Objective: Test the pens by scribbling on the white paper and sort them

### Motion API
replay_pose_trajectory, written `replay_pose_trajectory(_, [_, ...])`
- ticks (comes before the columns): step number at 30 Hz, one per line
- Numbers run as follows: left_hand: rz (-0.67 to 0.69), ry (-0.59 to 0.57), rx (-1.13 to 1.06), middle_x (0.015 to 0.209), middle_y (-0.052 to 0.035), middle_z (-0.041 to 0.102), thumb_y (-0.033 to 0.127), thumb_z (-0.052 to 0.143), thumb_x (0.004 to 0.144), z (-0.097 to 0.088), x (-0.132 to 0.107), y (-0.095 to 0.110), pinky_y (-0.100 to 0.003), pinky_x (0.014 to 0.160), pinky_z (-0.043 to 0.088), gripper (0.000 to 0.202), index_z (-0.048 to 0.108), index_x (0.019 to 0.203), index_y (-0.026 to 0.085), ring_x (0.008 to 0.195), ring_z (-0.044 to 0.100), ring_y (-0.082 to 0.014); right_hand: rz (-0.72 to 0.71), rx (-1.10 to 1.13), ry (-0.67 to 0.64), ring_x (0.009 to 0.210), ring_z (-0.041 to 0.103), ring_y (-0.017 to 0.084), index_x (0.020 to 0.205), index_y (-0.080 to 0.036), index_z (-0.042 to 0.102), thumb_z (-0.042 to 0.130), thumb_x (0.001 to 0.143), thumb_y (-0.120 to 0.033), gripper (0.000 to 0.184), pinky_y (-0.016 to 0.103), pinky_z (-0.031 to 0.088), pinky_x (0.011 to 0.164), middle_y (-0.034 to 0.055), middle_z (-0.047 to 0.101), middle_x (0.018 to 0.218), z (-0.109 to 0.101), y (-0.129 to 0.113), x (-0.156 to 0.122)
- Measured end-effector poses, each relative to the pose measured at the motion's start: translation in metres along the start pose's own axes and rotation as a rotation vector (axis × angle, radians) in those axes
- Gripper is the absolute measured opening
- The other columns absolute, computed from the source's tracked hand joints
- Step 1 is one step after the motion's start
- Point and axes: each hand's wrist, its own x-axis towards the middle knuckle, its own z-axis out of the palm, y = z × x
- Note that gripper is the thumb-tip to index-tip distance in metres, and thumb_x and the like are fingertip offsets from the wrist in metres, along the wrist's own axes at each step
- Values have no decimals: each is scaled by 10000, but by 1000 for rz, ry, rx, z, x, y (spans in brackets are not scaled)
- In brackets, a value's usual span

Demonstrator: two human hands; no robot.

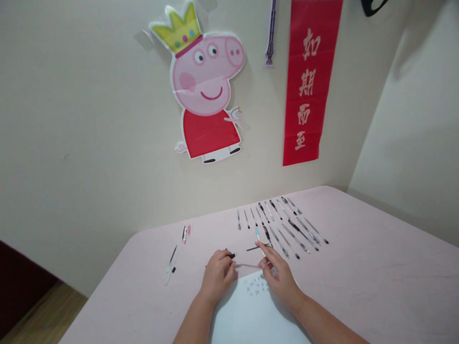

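My left hand (218,272) is curled over the near part of the table, its fingers closed round a pen part with a black end (231,255). My right hand (278,274) is pinched, and from its fingertips a thin, blurred pen refill (248,265) reaches across to the left fingers. Just beyond the right fingertips is a dark thin stick (253,248); whether it is touched I cannot tell. Beneath both hands lies a white sheet of paper (251,320) with small marks (256,285) near its far edge, partly covered by the right hand.
Two rows of pens (294,236) and pen parts lie at the back right of the pink table (376,277). To the left are several loose pen parts (172,260) and a small pink item (189,230). Behind stands a wall with a pig sticker (211,136) and a red banner (308,95).
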Motion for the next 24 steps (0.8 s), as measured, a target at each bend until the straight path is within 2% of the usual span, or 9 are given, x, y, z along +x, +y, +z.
replay_pose_trajectory(9, [-2,-12,8,906,-82,650,175,481,843,0,1,1,-363,787,471,209,622,689,195,877,575,-214,33,11,-8,733,589,118,1359,-249,458,426,872,-148,498,236,537,587,109,531,1248,-2,-5,0])
replay_pose_trajectory(17, [14,-20,-43,941,-84,654,179,491,845,0,0,3,-352,812,472,199,631,703,194,918,583,-210,80,59,-9,697,587,106,1356,-255,467,437,837,-135,534,252,531,596,103,515,1300,0,0,2])
replay_pose_trajectory(20, [38,-22,-77,965,-86,648,176,494,845,0,0,7,-348,826,473,181,633,729,191,937,582,-204,88,44,-75,703,590,110,1347,-230,486,444,836,-137,521,272,534,645,107,554,1254,1,-3,3])
replay_pose_trajectory(24, [64,-36,-98,987,-90,646,165,500,837,0,-1,12,-360,849,474,162,653,790,195,950,578,-209,36,-9,-224,779,612,134,1369,-224,464,474,821,-113,560,276,533,685,110,591,1203,3,-9,1])
